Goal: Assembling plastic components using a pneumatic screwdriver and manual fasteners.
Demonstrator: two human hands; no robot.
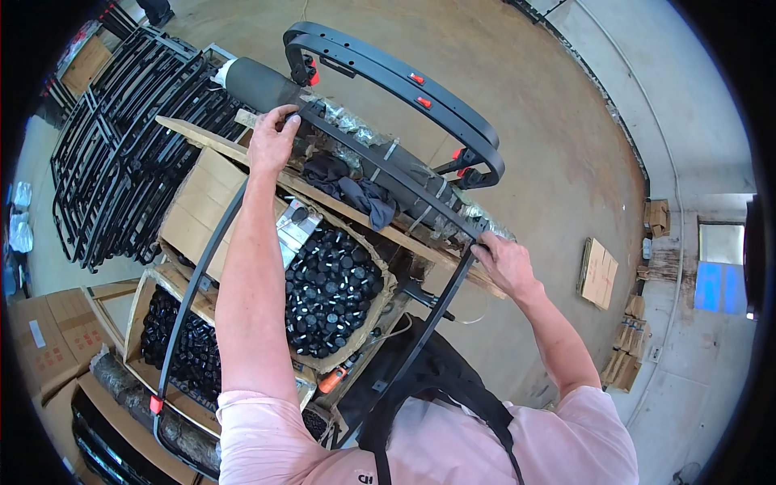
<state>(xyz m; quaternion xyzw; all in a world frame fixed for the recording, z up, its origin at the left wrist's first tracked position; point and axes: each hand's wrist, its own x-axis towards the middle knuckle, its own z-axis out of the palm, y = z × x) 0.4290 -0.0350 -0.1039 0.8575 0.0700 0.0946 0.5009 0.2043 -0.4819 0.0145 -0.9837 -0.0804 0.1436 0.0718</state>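
Observation:
A black metal tube frame (388, 168) stretches across in front of me, its bar crossing between my hands and bending back toward my body at the right corner. My left hand (273, 139) grips the far left corner, thumb and fingers closed on it. At the right corner, my right hand (508, 263) is closed round the tube. Another black tube with a red fitting (156, 404) runs down past my left forearm; where it joins is hidden by that arm. Beyond lies a curved black frame (372, 58) with red clips.
Under my arms stand a cardboard box (198, 208) of black round knobs and a bin of small black parts (182, 339). An orange-handled tool (331, 380) lies beside them. Dark cloth (356, 194) rests by a wooden board (404, 242). Stacked black frames (121, 153) fill the left.

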